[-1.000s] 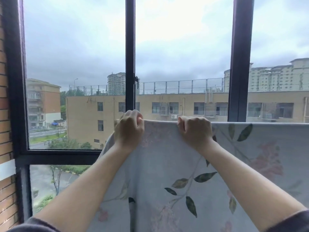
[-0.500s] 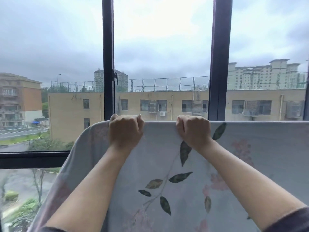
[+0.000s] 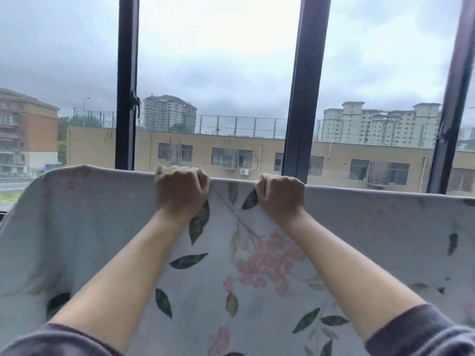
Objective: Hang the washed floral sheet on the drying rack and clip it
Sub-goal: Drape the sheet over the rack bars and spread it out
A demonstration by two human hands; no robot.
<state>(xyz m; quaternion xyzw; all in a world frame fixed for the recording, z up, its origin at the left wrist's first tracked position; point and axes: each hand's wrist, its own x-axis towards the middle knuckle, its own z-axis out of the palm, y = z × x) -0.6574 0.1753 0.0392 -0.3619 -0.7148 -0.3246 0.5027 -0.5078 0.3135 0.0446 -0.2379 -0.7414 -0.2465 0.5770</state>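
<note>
The floral sheet (image 3: pixel 257 258), pale grey with dark leaves and pink blossoms, hangs over a horizontal bar that it hides completely. Its top fold runs across the view at window height. My left hand (image 3: pixel 181 191) is fisted on the top fold left of centre. My right hand (image 3: pixel 280 193) grips the same fold a short way to the right. Both forearms reach up from the bottom of the view in front of the cloth. No clips are visible.
Dark window frame posts (image 3: pixel 126 83) (image 3: pixel 303 88) stand just behind the sheet, with a third post (image 3: pixel 452 98) at the right. Through the glass are a low yellow building (image 3: pixel 231 155) and tall blocks. The sheet's left end (image 3: pixel 30 191) curves down.
The view has shifted right and more of the sheet now shows to the left of my hands. The leaf and blossom print has slid across under my hands. Both hands keep their grip on the top fold.
</note>
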